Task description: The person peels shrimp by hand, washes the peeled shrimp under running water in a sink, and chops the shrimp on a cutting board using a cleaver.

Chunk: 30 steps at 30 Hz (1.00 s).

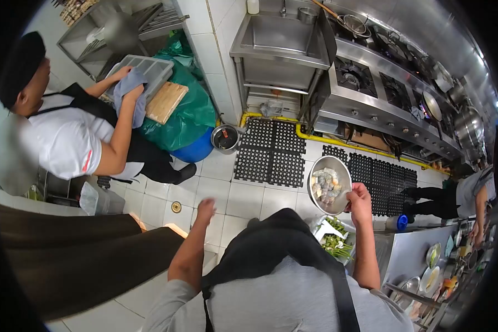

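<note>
My right hand (pixel 359 200) grips the rim of a round metal bowl (pixel 342 172), thumb and fingers closed on its right side. Inside the bowl lie pale, grey and orange pieces that look like raw seafood (pixel 326 186). The bowl is held up over the floor, tilted a little so its inside shows. My left hand (pixel 206 211) hangs in the air over the white tiles, fingers curled, with nothing visible in it. Below the bowl, close to my right forearm, is a container of cut green vegetables (pixel 336 243), partly hidden by the bowl and my body.
At left a person (pixel 72 133) wipes a clear plastic tub (pixel 149 69) with a cloth, beside a wooden board (pixel 166 102). Black mats (pixel 270 152) lie before the sink (pixel 282 33) and stove (pixel 382 94). Another person (pixel 473 193) stands at far right by a steel counter (pixel 420 252).
</note>
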### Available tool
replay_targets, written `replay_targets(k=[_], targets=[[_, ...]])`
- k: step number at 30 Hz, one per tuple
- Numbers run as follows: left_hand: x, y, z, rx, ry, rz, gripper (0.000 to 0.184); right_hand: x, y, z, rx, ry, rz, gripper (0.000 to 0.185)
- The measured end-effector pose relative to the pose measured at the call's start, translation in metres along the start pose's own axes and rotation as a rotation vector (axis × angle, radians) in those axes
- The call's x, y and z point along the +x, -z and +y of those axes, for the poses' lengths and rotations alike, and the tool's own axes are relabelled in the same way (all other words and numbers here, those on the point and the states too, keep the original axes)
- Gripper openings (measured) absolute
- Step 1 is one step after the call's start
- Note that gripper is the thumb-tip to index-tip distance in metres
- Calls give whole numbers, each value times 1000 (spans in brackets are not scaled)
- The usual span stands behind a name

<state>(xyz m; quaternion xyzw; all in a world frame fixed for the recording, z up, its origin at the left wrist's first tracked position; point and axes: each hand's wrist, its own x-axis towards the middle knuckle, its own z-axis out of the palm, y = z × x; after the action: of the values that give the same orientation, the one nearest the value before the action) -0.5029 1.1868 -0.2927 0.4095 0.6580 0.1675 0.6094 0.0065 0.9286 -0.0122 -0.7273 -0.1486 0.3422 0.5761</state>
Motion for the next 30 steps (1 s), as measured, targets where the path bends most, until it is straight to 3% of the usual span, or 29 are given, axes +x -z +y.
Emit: replay_targets(k=[5, 13, 18, 24, 30], targets=[[66, -100, 193, -58, -129, -140, 35, 73, -28, -2, 54, -39, 84, 21], [142, -201, 293, 174, -73, -462, 39, 251, -52, -15, 121, -159, 68, 21], [163, -252, 438, 377, -132, -601, 38, 360, -93, -62, 148, -107, -59, 20], [221, -309, 572, 108, -142, -550, 39, 455, -146, -136, 265, -51, -102, 24], [320, -363, 682, 135, -178, -592, 36, 522, -161, -194, 452, -69, 84, 25]])
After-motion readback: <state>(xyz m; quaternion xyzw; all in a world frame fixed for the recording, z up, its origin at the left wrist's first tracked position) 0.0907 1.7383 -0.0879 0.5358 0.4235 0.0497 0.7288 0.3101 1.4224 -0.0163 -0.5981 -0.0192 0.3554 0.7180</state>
